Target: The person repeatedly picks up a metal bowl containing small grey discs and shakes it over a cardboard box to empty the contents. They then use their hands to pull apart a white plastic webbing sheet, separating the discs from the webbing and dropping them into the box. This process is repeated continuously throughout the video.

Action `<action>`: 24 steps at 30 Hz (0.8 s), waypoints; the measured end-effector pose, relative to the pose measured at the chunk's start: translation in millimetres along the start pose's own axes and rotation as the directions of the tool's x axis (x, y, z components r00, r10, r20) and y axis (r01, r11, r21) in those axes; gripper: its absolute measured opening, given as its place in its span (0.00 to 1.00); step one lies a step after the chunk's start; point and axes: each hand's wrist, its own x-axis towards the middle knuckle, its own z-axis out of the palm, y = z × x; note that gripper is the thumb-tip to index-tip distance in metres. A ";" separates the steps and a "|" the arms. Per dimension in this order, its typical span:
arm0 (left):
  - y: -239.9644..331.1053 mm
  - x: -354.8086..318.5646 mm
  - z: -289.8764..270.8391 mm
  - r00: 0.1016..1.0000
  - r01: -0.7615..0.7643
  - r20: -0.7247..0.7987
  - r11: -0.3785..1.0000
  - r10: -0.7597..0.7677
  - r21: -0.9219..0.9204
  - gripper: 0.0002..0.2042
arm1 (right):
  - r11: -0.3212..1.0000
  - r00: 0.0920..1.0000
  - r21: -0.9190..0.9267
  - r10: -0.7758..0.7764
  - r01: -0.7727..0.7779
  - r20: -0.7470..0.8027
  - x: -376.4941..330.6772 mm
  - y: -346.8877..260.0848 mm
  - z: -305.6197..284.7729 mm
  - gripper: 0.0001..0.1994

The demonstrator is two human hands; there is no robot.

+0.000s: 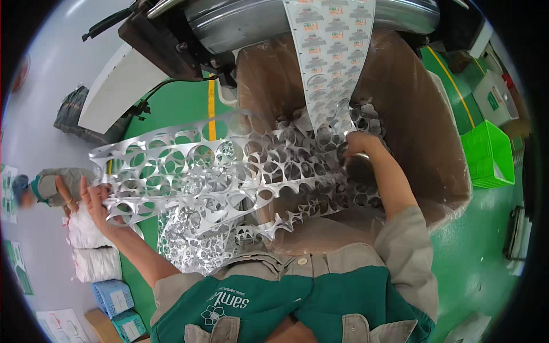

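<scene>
A long silvery sheet of foil punched with round holes [189,197] hangs in the air from the left across to the brown-lined box, blurred in places. My left hand [98,203] grips its left end, some fingers stretched out along the edge. My right hand [361,145] is closed over the box beside the lower end of a printed foil strip [334,63]; it appears to hold the foil sheet's other end, with its fingertips partly hidden. The strip comes down from a metal roller [240,26]. Round cut pieces [369,117] lie inside the box.
The large box with a brown plastic liner [423,131] stands before me. A heap of punched foil [197,246] lies beside it at lower left. Machine parts [166,48] overhang the top. A green crate [486,154] is at right; white sacks [94,246] and another person [60,186] are at left.
</scene>
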 end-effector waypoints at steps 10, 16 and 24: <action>2.3 -58.3 137.2 0.675 -0.395 0.733 0.799 -0.082 0.453 0.25 | 0.996 0.986 0.077 0.047 -0.035 -0.162 -2.6 -5.8 -21.9 0.20; -46.8 -90.7 222.6 0.003 -0.852 0.921 0.482 -0.389 0.207 0.40 | 0.991 0.961 0.122 -0.025 0.061 -0.277 -52.9 -68.1 -113.9 0.26; -44.8 -29.7 243.0 0.495 -0.542 0.816 0.629 -0.298 0.558 0.18 | -0.415 0.659 0.624 -0.075 0.662 -0.749 -132.6 -62.1 -186.8 0.17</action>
